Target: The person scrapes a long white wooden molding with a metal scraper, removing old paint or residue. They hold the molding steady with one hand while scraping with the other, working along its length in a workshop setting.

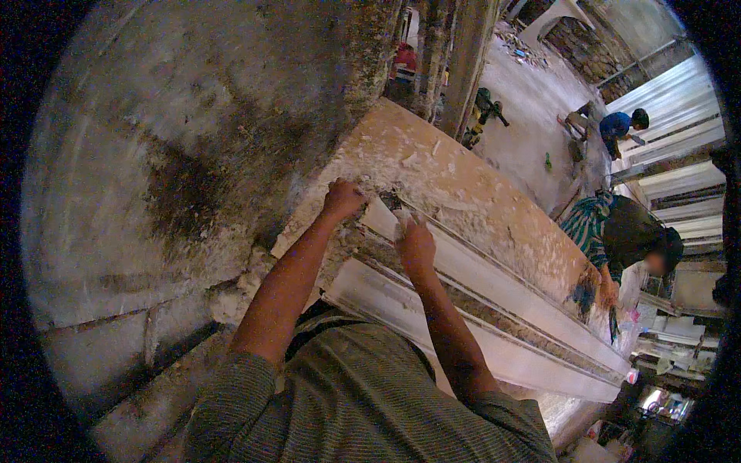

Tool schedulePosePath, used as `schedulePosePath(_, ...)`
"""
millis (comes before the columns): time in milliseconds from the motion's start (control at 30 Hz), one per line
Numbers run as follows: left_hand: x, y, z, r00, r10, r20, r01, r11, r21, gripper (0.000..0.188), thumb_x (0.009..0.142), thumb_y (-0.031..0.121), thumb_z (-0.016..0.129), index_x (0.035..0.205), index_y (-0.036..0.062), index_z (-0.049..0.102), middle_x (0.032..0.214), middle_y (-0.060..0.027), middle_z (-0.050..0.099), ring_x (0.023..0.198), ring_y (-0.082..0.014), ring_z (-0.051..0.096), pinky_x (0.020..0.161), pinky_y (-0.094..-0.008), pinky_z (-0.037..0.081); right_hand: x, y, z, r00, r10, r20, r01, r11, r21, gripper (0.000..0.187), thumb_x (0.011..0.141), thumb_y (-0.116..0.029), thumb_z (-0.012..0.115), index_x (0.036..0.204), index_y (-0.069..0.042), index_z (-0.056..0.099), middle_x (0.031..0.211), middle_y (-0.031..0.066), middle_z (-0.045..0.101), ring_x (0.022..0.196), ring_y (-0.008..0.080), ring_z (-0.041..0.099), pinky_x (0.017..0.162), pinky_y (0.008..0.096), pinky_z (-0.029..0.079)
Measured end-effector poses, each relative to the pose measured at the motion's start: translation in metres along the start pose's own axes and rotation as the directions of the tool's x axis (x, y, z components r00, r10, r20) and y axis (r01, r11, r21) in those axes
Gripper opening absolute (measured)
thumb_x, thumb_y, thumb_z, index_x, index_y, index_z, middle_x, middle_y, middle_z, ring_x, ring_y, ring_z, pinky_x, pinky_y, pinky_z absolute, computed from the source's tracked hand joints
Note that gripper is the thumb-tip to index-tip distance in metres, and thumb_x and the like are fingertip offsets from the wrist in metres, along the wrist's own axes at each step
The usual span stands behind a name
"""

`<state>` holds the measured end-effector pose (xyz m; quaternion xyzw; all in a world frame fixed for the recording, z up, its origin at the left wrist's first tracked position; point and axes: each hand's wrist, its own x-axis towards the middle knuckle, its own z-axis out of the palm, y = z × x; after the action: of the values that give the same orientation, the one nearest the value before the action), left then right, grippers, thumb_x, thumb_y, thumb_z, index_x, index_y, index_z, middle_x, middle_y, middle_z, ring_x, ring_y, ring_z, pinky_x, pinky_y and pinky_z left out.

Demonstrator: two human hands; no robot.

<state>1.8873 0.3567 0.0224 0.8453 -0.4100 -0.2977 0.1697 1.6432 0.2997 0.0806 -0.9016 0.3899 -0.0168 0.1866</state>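
Wall: rough, stained plaster surface fills the left of the view, dark and patchy, with a block ledge low down.
Left hand: knuckles up, fingers curled down onto the crumbly near-left edge of the workbench; whether it pinches anything cannot be told.
Moulding: long white plaster cornice moulding lies along the bench, running from just between the hands away to the lower right, with a darker channel down its length.
Right hand: rests on the near end of the moulding, fingers closed over a small white lump that shows at the fingertips, pressed against the white strip.
Bench top: tan, caked with white plaster flecks, stretching to the upper right beyond the moulding.
Person at the bench: someone in a striped teal top bends over the far end of the bench, a hand down on its surface.
Background: another person in a blue shirt crouches on the pale floor beside stacked white mouldings at the far right.
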Motion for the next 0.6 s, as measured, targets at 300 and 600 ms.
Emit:
schedulePosePath(300,0.014,-0.008,0.033,0.98,-0.194,-0.045,0.19,0.978,-0.087,0.042,0.076,0.042,0.072,0.105,0.0129,0.073,0.126,-0.0179,0.058,0.125,-0.0388,0.046,0.103,-0.0512,0.042,0.009,-0.013,-0.004,0.994,0.061,0.089,-0.07,0.992,0.104,0.038,0.073,-0.018,0.077,0.105,-0.001,0.065,0.111,0.0229,0.066,0.093,0.0412,0.068,0.079,0.0509,0.056)
schedulePosePath(600,0.017,0.007,0.043,0.979,-0.11,-0.169,0.11,0.994,-0.009,0.034,0.085,0.042,0.067,0.104,0.0133,0.073,0.13,-0.017,0.053,0.124,-0.0408,0.046,0.101,-0.0559,0.041,0.016,-0.031,0.021,0.985,-0.07,0.158,0.068,0.997,0.019,0.022,0.075,-0.01,0.068,0.094,0.001,0.065,0.101,0.0262,0.065,0.084,0.0446,0.068,0.073,0.0519,0.057)
